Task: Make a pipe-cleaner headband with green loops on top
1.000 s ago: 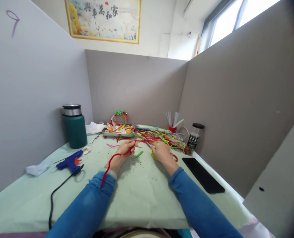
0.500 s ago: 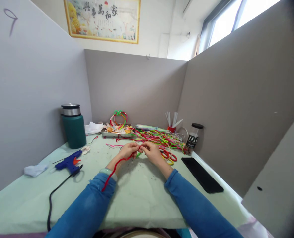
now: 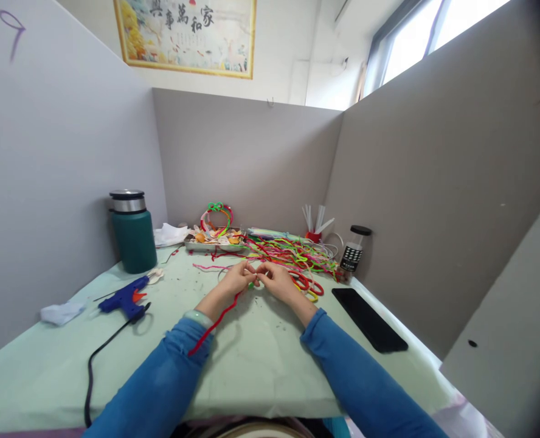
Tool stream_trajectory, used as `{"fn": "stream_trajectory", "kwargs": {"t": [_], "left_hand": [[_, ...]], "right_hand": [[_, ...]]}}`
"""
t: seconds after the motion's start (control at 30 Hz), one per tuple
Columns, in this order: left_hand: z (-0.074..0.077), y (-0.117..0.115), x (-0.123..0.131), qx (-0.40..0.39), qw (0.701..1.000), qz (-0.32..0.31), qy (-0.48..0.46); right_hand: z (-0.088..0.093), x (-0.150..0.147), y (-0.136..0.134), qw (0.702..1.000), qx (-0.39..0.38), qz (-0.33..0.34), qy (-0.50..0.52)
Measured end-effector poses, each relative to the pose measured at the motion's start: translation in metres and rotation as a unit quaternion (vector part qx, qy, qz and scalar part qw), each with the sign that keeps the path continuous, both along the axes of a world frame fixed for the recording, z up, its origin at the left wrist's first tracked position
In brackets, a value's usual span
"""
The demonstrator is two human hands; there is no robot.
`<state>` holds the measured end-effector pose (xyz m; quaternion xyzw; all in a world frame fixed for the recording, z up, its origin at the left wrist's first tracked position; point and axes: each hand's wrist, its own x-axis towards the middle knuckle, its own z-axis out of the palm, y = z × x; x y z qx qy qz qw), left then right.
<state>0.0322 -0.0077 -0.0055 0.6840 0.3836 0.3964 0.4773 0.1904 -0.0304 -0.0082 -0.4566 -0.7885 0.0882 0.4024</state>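
Note:
My left hand (image 3: 236,281) is closed in a pinch on a fuzzy red pipe cleaner (image 3: 219,318), whose loose end trails back over the left forearm to the blue sleeve. Fingertip to fingertip with it, my right hand (image 3: 276,283) is also pinched at the upper end of the pipe cleaner. That end is mostly hidden by the fingers. A small bit of green (image 3: 251,285) shows just under the left fingertips. Beside the right hand lie red pipe cleaner loops (image 3: 314,288) and a yellow loop (image 3: 313,297).
Behind the hands lie a heap of coloured pipe cleaners (image 3: 292,252) and a metal tray (image 3: 215,247) of small pieces with a decorated hoop (image 3: 216,220). A blue glue gun (image 3: 124,300) and green bottle (image 3: 134,240) stand left; a black phone (image 3: 369,319) and jar (image 3: 353,255) right.
Both hands stay together at nearly the same spot. Less red shows between the fingertips now, and the pipe cleaner's trailing part hangs straighter. The view has shifted slightly.

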Motion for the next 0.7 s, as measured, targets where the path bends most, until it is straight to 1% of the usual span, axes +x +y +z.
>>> {"fn": "stream_trajectory", "kwargs": {"t": [0.07, 0.17, 0.23, 0.33, 0.5, 0.6, 0.7], "left_hand": [[-0.004, 0.003, 0.001, 0.021, 0.999, 0.019, 0.044], [-0.008, 0.006, 0.002, 0.057, 0.995, 0.028, 0.073], [-0.01, 0.006, 0.003, 0.077, 0.992, 0.035, 0.092], [-0.01, 0.006, 0.003, 0.096, 0.986, 0.046, 0.131], [-0.009, 0.005, 0.002, 0.164, 0.96, 0.064, 0.218], [-0.01, 0.007, 0.002, 0.176, 0.955, 0.068, 0.229], [-0.01, 0.007, 0.003, 0.154, 0.966, 0.06, 0.198]], "right_hand": [[-0.001, 0.002, 0.0, 0.998, 0.017, -0.018, -0.065], [-0.002, 0.003, -0.002, 0.988, 0.024, -0.045, -0.146], [-0.001, 0.003, -0.003, 0.984, 0.02, -0.054, -0.17], [0.002, 0.003, -0.007, 0.979, 0.011, -0.05, -0.195], [0.008, -0.001, -0.013, 0.961, 0.022, -0.076, -0.266], [0.009, -0.005, -0.014, 0.948, 0.036, -0.088, -0.304], [0.006, -0.006, -0.011, 0.946, 0.04, -0.1, -0.306]]}}
